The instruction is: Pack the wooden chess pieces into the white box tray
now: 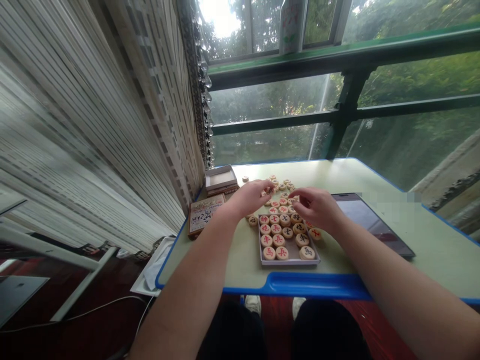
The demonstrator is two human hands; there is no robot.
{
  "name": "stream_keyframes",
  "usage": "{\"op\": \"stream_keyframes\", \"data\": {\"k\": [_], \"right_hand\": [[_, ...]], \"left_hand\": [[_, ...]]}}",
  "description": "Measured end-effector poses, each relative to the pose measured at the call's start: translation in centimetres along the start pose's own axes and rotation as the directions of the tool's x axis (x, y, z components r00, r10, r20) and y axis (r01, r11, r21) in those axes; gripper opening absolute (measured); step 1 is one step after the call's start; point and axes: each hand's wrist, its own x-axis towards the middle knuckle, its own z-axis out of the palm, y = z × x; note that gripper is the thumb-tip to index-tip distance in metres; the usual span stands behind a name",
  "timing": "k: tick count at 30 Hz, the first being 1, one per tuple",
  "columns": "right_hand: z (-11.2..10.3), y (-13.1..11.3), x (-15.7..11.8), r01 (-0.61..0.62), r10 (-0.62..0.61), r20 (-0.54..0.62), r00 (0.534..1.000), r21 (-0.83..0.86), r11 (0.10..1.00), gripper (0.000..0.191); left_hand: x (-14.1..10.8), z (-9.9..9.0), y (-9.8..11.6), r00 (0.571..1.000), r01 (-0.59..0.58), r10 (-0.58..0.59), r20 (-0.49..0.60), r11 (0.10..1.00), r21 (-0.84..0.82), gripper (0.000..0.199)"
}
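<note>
Round wooden Chinese chess pieces (283, 202) lie scattered in the middle of the table, marked in red or black. My left hand (253, 196) reaches over their left side, its fingers curled closed round a piece (269, 191) at the fingertips. On the right side of the pile is my right hand (318, 205), with thumb and forefinger apart beside loose pieces; its other fingers are partly hidden. Nearer to me sits a shallow open box (291, 262) holding rows of pieces, red ones at left and black ones at right, with a gap in its lower middle.
A printed Chinese chess box (204, 216) lies at the table's left edge, behind it an open pale tray (221, 176) on a stack. A dark-edged tablet (371, 225) lies at right. A blue trough (317, 285) edges the front. Curtains (150, 100) hang at left.
</note>
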Motion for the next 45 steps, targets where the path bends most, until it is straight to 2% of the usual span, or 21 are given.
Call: {"op": "stream_keyframes", "data": {"k": [3,7,11,15,18,21,28,32,37,45], "right_hand": [[0.3,-0.2,0.0,0.012,-0.012,0.005,1.000,-0.006,1.000,0.024],[0.4,-0.1,-0.2,0.008,-0.005,-0.058,0.998,0.054,0.999,0.027],[0.1,0.0,-0.5,-0.011,0.023,-0.077,0.997,0.153,0.988,0.025],[0.3,0.2,-0.3,-0.027,0.038,-0.026,0.999,0.345,0.938,0.028],[0.5,0.3,-0.2,-0.028,0.039,-0.018,0.999,0.399,0.917,0.030],[0.5,0.3,-0.2,-0.015,0.025,-0.019,1.000,0.397,0.918,0.030],[0.9,0.7,-0.4,0.004,0.002,-0.020,1.000,0.286,0.958,0.028],[0.9,0.7,-0.4,0.030,-0.021,-0.038,0.999,0.257,0.966,0.027],[0.8,0.1,-0.3,0.037,-0.027,-0.042,0.999,0.259,0.965,0.026],[0.6,0.0,-0.3,0.026,-0.012,-0.052,0.999,0.291,0.956,0.025]], "left_hand": [[0.2,0.7,0.6,0.999,-0.043,0.042,-0.028,0.997,-0.066,0.033],[0.5,1.6,1.8,0.993,-0.103,0.094,-0.070,0.985,-0.138,0.027],[0.5,2.1,2.5,0.986,-0.114,0.083,-0.148,0.969,-0.219,0.029],[0.5,2.4,2.2,0.989,-0.092,0.042,-0.145,0.927,-0.364,0.037],[0.6,2.4,1.8,0.992,-0.068,0.007,-0.126,0.872,-0.484,0.041],[0.6,2.3,1.6,0.998,-0.036,-0.003,-0.068,0.823,-0.567,0.044],[0.9,2.6,1.2,1.000,-0.009,0.015,0.006,0.827,-0.562,0.036],[1.1,2.9,0.8,1.000,-0.001,0.009,0.009,0.787,-0.617,0.038],[0.7,2.1,0.8,0.996,0.018,0.044,0.073,0.727,-0.686,0.043],[0.8,2.0,0.9,0.997,0.071,-0.022,0.078,0.695,-0.715,0.042]]}}
